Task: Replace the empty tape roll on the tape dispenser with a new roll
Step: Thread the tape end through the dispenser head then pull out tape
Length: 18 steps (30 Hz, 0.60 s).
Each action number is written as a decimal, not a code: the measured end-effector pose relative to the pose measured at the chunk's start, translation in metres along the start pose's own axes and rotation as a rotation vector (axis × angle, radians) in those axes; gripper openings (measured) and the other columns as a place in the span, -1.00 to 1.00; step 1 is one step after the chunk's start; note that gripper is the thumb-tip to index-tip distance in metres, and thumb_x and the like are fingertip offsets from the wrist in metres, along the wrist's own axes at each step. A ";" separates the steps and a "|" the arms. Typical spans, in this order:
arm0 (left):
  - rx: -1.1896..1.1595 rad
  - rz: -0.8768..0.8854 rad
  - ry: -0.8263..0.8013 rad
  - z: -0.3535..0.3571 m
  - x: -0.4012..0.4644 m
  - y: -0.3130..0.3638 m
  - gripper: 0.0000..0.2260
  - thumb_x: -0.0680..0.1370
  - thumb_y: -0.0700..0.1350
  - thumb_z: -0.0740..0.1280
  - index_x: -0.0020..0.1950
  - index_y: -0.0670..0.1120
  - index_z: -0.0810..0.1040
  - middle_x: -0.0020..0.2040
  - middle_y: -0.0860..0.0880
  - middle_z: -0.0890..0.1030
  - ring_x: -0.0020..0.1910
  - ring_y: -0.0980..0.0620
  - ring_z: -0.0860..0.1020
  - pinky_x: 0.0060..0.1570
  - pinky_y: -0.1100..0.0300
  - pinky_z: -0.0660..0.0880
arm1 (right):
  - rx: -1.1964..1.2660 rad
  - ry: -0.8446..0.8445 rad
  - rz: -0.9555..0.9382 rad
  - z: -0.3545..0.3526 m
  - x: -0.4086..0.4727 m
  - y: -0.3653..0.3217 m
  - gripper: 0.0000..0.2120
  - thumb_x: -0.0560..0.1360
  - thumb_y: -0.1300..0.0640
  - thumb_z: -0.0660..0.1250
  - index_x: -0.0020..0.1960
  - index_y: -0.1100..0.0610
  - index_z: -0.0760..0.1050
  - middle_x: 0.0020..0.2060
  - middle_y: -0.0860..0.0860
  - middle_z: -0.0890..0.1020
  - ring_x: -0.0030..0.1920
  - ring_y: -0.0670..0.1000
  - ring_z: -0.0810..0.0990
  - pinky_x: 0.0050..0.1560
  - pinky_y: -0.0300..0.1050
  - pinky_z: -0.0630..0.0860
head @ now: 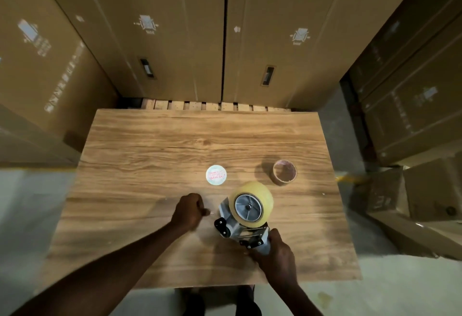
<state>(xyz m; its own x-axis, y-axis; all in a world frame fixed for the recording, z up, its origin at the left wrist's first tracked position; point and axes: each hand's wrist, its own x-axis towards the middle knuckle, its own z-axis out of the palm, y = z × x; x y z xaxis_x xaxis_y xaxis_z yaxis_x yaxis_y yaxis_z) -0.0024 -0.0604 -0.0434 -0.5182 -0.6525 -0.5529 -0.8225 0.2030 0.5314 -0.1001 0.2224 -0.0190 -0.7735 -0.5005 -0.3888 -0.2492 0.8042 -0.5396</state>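
Note:
A grey metal tape dispenser [233, 228] lies on the wooden table [150, 145], with a full yellowish tape roll [260, 197] mounted on its grey hub. My right hand [273, 253] grips the dispenser's handle at the near end. My left hand [190, 210] is just left of the dispenser, fingers pinched together; a thin clear strand seems to run from them toward the roll, too faint to be sure. The empty brown cardboard core [285, 172] stands apart on the table, beyond and to the right of the dispenser.
A round white label disc [216, 175] with red print lies flat behind my left hand. Tall cardboard boxes [175, 35] wall in the table at the back and both sides. A wooden pallet edge [212, 105] shows behind the table.

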 end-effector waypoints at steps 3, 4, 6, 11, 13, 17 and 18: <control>0.108 0.066 0.056 0.007 -0.008 -0.001 -0.72 0.38 -0.01 0.50 -0.25 -0.05 0.40 -0.30 0.03 0.63 -0.19 -0.08 0.66 -0.24 0.02 0.57 | -0.037 0.020 -0.046 0.002 -0.001 0.003 -0.35 0.23 -0.27 0.62 0.04 0.08 0.40 -0.24 0.04 0.73 -0.20 0.24 0.70 -0.33 -0.01 0.43; 0.158 0.069 0.067 0.005 -0.011 0.002 -0.68 0.39 0.05 0.50 -0.22 -0.03 0.37 -0.28 0.04 0.60 -0.15 -0.11 0.65 -0.25 0.06 0.51 | -0.040 0.020 -0.058 0.003 -0.002 0.004 -0.34 0.21 -0.29 0.60 0.04 0.09 0.41 -0.25 0.04 0.73 -0.21 0.25 0.70 -0.34 0.00 0.45; 0.249 0.038 0.108 -0.002 -0.012 0.006 -0.56 0.36 0.21 0.53 -0.12 -0.03 0.39 -0.20 -0.02 0.61 -0.10 -0.16 0.63 -0.25 0.09 0.40 | -0.044 0.012 -0.063 0.005 -0.003 0.005 -0.31 0.19 -0.34 0.60 0.03 0.08 0.41 -0.26 0.03 0.73 -0.22 0.23 0.70 -0.34 0.03 0.49; 0.268 -0.106 0.059 -0.014 -0.003 0.003 -0.33 0.20 0.38 0.55 -0.01 -0.09 0.47 -0.01 -0.09 0.65 0.01 -0.15 0.63 -0.21 0.10 0.42 | -0.013 0.002 -0.038 0.002 -0.005 0.000 -0.26 0.17 -0.44 0.57 0.00 0.06 0.37 -0.28 -0.01 0.69 -0.29 0.15 0.64 -0.33 0.04 0.51; 0.196 -0.189 0.020 -0.013 0.005 0.002 -0.33 0.16 0.33 0.60 -0.01 -0.10 0.49 0.03 -0.08 0.64 0.02 -0.12 0.62 -0.20 0.12 0.43 | -0.004 -0.003 -0.019 -0.001 -0.005 -0.002 -0.25 0.16 -0.46 0.58 -0.01 0.05 0.36 -0.30 -0.03 0.67 -0.30 0.12 0.61 -0.34 0.05 0.48; 0.211 -0.287 0.016 -0.008 0.018 0.006 -0.30 0.15 0.27 0.64 0.09 -0.11 0.54 0.13 -0.10 0.66 0.12 -0.12 0.62 -0.07 0.10 0.54 | 0.028 0.001 0.007 -0.005 -0.004 -0.007 -0.22 0.09 -0.47 0.61 0.00 0.03 0.40 -0.26 -0.03 0.71 -0.22 0.16 0.68 -0.31 0.04 0.43; 0.251 -0.299 0.044 -0.006 0.018 0.008 -0.27 0.14 0.28 0.63 0.12 -0.10 0.53 0.17 -0.11 0.64 0.16 -0.14 0.60 0.02 0.06 0.56 | 0.020 0.004 0.003 -0.005 -0.004 -0.008 -0.20 0.08 -0.50 0.59 0.02 0.02 0.43 -0.23 -0.02 0.74 -0.18 0.16 0.71 -0.31 0.02 0.42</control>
<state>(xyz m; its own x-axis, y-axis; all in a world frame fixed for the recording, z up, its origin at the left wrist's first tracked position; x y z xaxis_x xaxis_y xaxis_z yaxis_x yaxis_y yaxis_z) -0.0164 -0.0750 -0.0449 -0.2408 -0.7396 -0.6285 -0.9703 0.1676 0.1746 -0.0983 0.2197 -0.0097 -0.7768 -0.4966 -0.3873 -0.2350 0.7991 -0.5533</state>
